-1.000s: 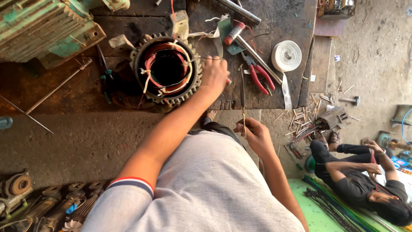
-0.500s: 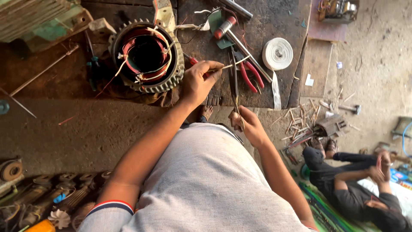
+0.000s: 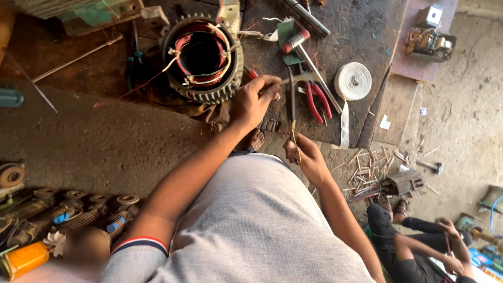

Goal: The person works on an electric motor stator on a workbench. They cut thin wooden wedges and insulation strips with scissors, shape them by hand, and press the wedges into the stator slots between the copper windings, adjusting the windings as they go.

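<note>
1. Two-handed work on a thin dark strip (image 3: 291,107), standing near upright over the bench edge (image 3: 314,137), just right of the stator.
2. Pinched at the low end by the right hand (image 3: 306,157), fingers curled shut round it.
3. Met near the top end by the left hand (image 3: 254,102), thumb and fingertips closed narrow. Cannot tell whether gripping the strip itself or a thin bit beside it.
4. Sitting just left of the left hand: stator (image 3: 203,57) on the bench, copper windings exposed, white ties and loose leads hanging off the rim. Not touched by either hand.
5. Within reach on the right: red-handled pliers (image 3: 317,102), white tape roll (image 3: 352,81) with its tail hanging over the edge, red-handled screwdriver (image 3: 296,41).
6. Judging the step: readying or straightening the strip between both hands, not yet at the windings.
7. Calling for next, probably: keep the right-hand pinch firm, bring the top end across to the stator bore, go in clear of the loose leads and avoid scraping the copper enamel.
8. Second person (image 3: 419,246) seated on the floor low right, well apart.
</note>
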Tool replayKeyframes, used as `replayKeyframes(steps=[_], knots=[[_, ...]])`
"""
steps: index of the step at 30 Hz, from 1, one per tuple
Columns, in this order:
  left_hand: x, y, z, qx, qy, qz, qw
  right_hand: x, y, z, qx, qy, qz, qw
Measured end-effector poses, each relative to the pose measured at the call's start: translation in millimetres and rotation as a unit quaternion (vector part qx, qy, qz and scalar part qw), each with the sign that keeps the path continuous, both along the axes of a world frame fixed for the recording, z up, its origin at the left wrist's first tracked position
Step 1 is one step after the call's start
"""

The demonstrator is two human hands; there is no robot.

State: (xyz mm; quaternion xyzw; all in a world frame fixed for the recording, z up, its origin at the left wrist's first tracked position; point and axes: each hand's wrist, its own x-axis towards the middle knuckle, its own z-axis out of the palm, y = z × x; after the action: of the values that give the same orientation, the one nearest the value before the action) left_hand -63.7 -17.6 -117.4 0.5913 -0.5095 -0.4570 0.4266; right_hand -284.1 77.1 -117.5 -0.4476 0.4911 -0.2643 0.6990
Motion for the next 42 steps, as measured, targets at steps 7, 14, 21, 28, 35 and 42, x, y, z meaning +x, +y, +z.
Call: replayKeyframes(steps=[7, 14, 21, 28, 35, 42], knots=[[0, -14, -12, -0.205, -0.132, 0.047, 0.969, -4, 8, -14, 0.026, -0.017, -0.029, 0.999], [113, 82, 56, 0.071, -0.18, -0.234, 0.953, -23, 7, 2, 0.061, 0.122, 0.125, 0.983], [260, 131, 127, 0.169, -0.308, -0.101, 0.931, 5, -12, 92, -0.071, 0.169, 0.32, 0.929], [438, 130, 141, 0.005, -0.391, 0.198, 0.899, 148, -26, 177, -0.289, 0.27, 0.338, 0.854], [651, 120, 92, -0.123, -0.626, 0.34, 0.691, 366, -42, 188, -0.397, 0.194, 0.332, 0.833], [660, 141, 31, -0.116, -0.577, 0.279, 0.759, 553, -72, 174, -0.444, 0.29, 0.286, 0.798]])
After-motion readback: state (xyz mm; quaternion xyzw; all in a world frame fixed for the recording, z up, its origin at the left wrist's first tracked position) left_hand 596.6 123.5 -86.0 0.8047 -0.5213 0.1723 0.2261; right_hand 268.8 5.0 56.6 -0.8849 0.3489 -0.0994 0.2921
